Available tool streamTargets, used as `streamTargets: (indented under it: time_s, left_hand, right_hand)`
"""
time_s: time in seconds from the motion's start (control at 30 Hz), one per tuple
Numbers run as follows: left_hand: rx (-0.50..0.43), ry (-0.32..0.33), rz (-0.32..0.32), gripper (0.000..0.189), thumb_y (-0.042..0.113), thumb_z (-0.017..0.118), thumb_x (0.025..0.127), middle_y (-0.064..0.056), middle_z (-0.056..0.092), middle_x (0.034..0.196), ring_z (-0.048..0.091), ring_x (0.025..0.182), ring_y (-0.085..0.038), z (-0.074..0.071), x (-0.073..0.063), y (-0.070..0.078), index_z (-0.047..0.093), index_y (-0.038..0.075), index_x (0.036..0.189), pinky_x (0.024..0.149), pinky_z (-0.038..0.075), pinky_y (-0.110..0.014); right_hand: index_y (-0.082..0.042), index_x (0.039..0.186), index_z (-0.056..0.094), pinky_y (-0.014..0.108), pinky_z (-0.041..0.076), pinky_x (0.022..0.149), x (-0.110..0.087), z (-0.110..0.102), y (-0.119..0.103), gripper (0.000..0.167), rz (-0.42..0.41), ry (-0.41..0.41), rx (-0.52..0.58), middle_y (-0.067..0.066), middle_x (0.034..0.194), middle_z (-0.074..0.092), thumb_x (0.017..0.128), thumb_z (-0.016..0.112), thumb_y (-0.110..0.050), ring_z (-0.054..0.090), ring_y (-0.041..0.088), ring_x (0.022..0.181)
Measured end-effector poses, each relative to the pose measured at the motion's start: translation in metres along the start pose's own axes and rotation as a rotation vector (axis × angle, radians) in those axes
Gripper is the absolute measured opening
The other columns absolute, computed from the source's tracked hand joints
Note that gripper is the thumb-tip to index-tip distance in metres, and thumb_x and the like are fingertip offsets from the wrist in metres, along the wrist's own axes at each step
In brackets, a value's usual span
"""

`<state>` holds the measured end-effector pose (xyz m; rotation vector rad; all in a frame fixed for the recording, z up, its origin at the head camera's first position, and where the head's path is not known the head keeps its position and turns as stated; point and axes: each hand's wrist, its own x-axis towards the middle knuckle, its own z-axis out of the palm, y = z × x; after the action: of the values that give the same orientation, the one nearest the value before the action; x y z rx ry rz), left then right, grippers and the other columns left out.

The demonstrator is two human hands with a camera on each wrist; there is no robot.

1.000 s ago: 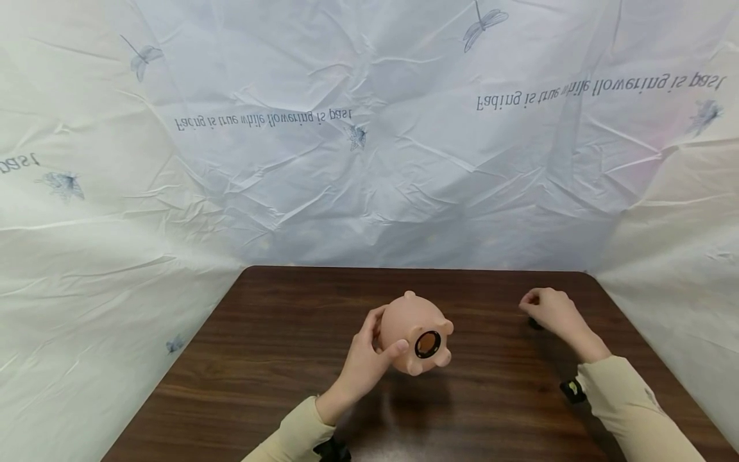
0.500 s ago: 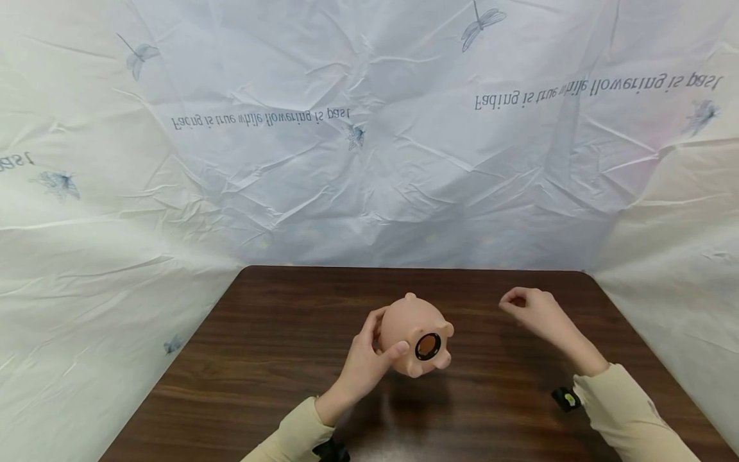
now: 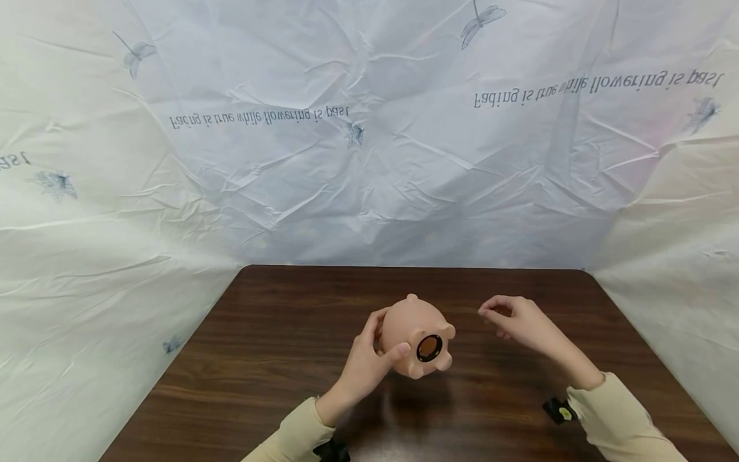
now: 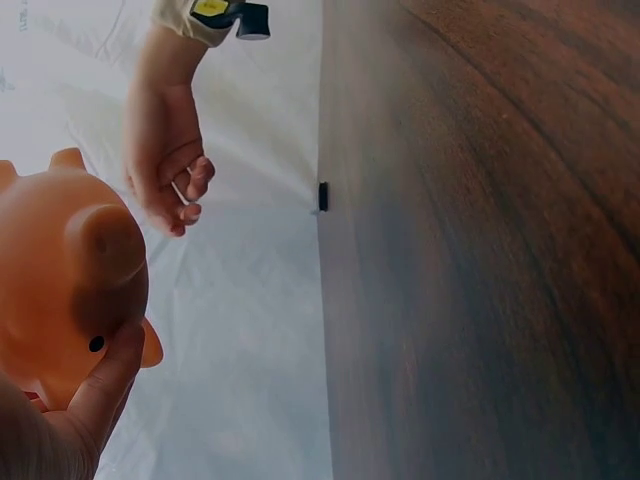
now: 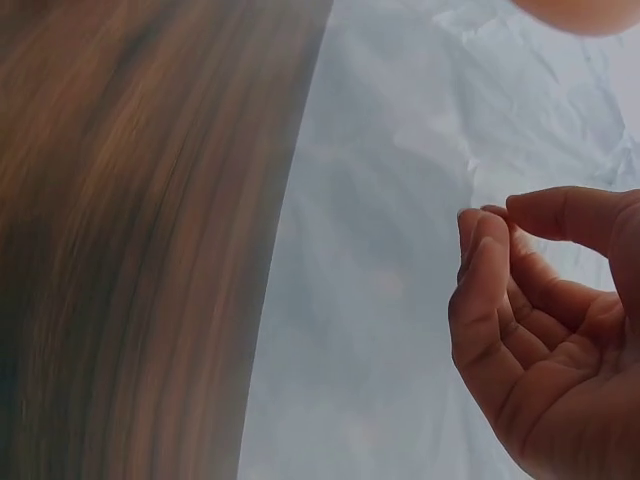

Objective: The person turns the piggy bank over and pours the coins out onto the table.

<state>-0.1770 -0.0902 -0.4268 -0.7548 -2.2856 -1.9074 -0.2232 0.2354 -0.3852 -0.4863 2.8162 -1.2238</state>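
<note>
In my left hand (image 3: 362, 371) I hold a pink piggy bank (image 3: 407, 324) up off the table, thumb on one side and fingers round the other. Its underside is tilted toward the head camera, showing stubby feet and a black ring around an orange-brown middle. The left wrist view shows its snout and a black eye. To the right of the bank, my right hand (image 3: 522, 324) hovers with loosely curled fingers, thumb tip close to the fingertips. Nothing shows between them in the right wrist view. A small, flat black object (image 4: 323, 196) is on the table by its edge in the left wrist view.
The dark wood-grain table (image 3: 277, 346) has rounded far corners. Behind it and at both sides hangs a wrinkled pale sheet (image 3: 369, 192) with printed lettering and dragonflies. Each wrist wears a black camera mount, the right one (image 3: 559, 410) with a yellow-green mark.
My right hand has left the spot where a black object showed beneath its fingers and moved left, closer to the piggy bank. My left hand and the bank have barely moved.
</note>
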Motion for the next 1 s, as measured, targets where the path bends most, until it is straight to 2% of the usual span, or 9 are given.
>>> streamTargets:
  time_s: [0.13, 0.27, 0.47, 0.6, 0.8, 1.0]
  left_hand:
    - [0.003, -0.001, 0.000, 0.062, 0.033, 0.068, 0.097, -0.005, 0.066, 0.127, 0.065, 0.103, -0.016, 0.000, 0.000, 0.000, 0.041, 0.024, 0.151, 0.076, 0.055, -0.030]
    - [0.001, -0.006, 0.003, 0.061, 0.033, 0.068, 0.097, -0.006, 0.065, 0.127, 0.065, 0.103, -0.016, 0.000, 0.000, -0.001, 0.040, 0.023, 0.151, 0.077, 0.055, -0.030]
    - [0.001, -0.012, -0.006, 0.062, 0.033, 0.068, 0.097, -0.006, 0.065, 0.128, 0.066, 0.103, -0.016, 0.001, 0.000, 0.000, 0.040, 0.023, 0.151, 0.077, 0.055, -0.030]
    - [0.014, -0.009, -0.015, 0.062, 0.035, 0.068, 0.097, -0.005, 0.065, 0.126, 0.065, 0.099, -0.014, 0.002, -0.002, -0.001, 0.040, 0.023, 0.151, 0.074, 0.054, -0.028]
    - [0.018, -0.019, -0.009, 0.060, 0.033, 0.068, 0.097, -0.003, 0.065, 0.127, 0.065, 0.099, -0.015, 0.002, -0.003, -0.003, 0.041, 0.026, 0.150, 0.073, 0.054, -0.030]
    - [0.026, -0.020, -0.026, 0.060, 0.035, 0.068, 0.097, -0.002, 0.064, 0.129, 0.065, 0.103, -0.015, 0.003, -0.002, -0.002, 0.041, 0.027, 0.150, 0.076, 0.056, -0.031]
  right_hand:
    - [-0.005, 0.113, 0.069, 0.036, 0.055, 0.062, -0.002, 0.005, -0.006, 0.032, -0.027, -0.043, 0.042, 0.005, 0.078, 0.063, 0.103, 0.061, -0.035, 0.063, 0.026, 0.068]
    - [-0.005, 0.112, 0.068, 0.034, 0.056, 0.065, -0.002, 0.010, -0.009, 0.030, -0.062, -0.088, 0.073, 0.008, 0.082, 0.065, 0.104, 0.059, -0.033, 0.064, 0.027, 0.072]
    - [-0.005, 0.115, 0.068, 0.037, 0.059, 0.070, -0.003, 0.018, -0.011, 0.030, -0.095, -0.126, 0.106, 0.009, 0.095, 0.069, 0.105, 0.058, -0.032, 0.067, 0.023, 0.079]
    - [-0.002, 0.121, 0.066, 0.041, 0.058, 0.074, -0.005, 0.025, -0.013, 0.036, -0.085, -0.174, 0.166, 0.012, 0.100, 0.068, 0.106, 0.056, -0.033, 0.067, 0.026, 0.084]
    - [0.002, 0.132, 0.058, 0.046, 0.059, 0.076, -0.007, 0.034, -0.017, 0.047, -0.077, -0.277, 0.269, 0.016, 0.108, 0.067, 0.111, 0.040, -0.036, 0.067, 0.036, 0.095]
    - [0.010, 0.145, 0.043, 0.054, 0.056, 0.081, -0.008, 0.045, -0.019, 0.063, -0.073, -0.457, 0.453, 0.018, 0.113, 0.066, 0.113, 0.023, -0.040, 0.068, 0.035, 0.101]
